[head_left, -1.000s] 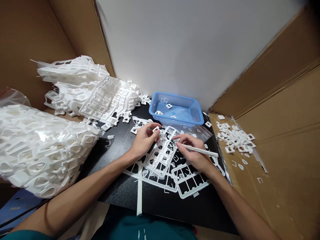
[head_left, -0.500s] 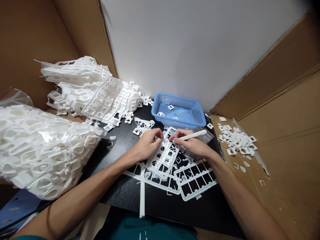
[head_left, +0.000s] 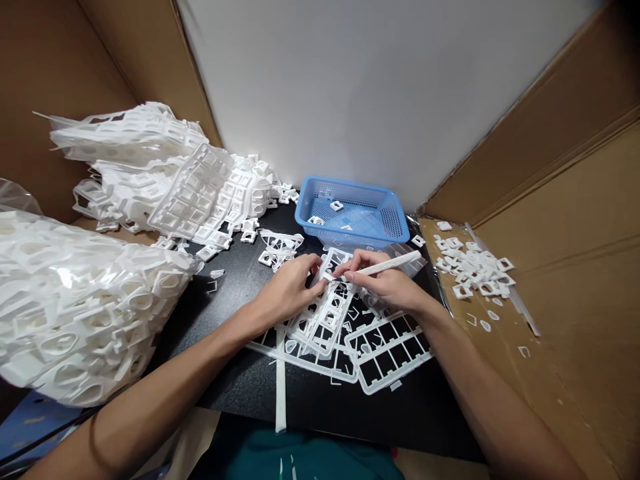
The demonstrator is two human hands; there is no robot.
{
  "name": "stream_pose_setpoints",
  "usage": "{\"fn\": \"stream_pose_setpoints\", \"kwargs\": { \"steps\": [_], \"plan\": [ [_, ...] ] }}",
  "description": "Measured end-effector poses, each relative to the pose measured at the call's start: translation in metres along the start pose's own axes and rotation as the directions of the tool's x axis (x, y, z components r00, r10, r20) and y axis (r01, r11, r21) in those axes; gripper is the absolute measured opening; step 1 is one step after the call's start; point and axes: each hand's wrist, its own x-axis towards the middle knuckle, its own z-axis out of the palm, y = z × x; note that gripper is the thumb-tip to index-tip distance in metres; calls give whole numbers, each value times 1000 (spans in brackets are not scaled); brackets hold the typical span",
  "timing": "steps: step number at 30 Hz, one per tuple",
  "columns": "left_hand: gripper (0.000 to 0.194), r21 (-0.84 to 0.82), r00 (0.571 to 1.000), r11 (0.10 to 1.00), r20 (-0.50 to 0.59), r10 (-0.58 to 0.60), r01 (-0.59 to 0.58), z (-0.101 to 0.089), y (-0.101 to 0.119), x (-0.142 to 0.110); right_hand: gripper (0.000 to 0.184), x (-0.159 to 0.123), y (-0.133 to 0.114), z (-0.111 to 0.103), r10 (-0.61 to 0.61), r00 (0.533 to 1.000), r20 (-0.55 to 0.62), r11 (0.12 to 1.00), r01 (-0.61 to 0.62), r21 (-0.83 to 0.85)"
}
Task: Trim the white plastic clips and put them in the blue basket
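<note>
My right hand [head_left: 383, 280] is closed around a slim white pen-like tool [head_left: 393, 264], its tip pointing left toward my other hand. Thumb and fingers of my left hand [head_left: 290, 290] pinch a small white plastic piece [head_left: 329, 276], close to the right fingertips. Both hands are above a white plastic frame sheet [head_left: 327, 317] with rows of square openings. More frame sheets [head_left: 395, 357] lie under and beside it on the black table [head_left: 240, 373]. Fingers partly hide the pinched piece and the tool's tip.
Behind my hands stands a blue basket [head_left: 353, 210] with a few white parts. A bulging clear bag [head_left: 85, 307] of white parts and a pile of sheets [head_left: 185, 187] fill the left. Loose parts [head_left: 473, 267] lie on cardboard at right. A white strip [head_left: 281, 393] lies in front.
The view has shifted slightly. My fingertips have moved a little, and the small white piece between them shows more clearly. The tool stays in my right hand, tilted a bit differently.
</note>
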Motion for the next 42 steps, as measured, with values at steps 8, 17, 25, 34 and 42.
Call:
{"fn": "stream_pose_setpoints", "kwargs": {
  "steps": [8,17,25,34,42],
  "plan": [
    [17,-101,999,994,6,-36,36,-1,0,5,26,-2,-1,2,4,999,-51,991,-11,-136],
    [23,-274,994,956,-11,-109,102,6,-7,6,19,-5,-6,6,-2,1000,-29,982,-4,-187],
    [29,-397,991,912,-38,-131,105,6,-1,2,14,-9,-8,15,-96,993,-69,902,58,-428],
    [15,-280,993,959,99,57,-27,-5,3,6,13,-4,1,12,-78,992,-103,923,33,-383],
    [14,-27,994,996,68,85,-83,-6,3,-1,17,0,6,6,-53,996,-76,951,27,-307]
  ]
}}
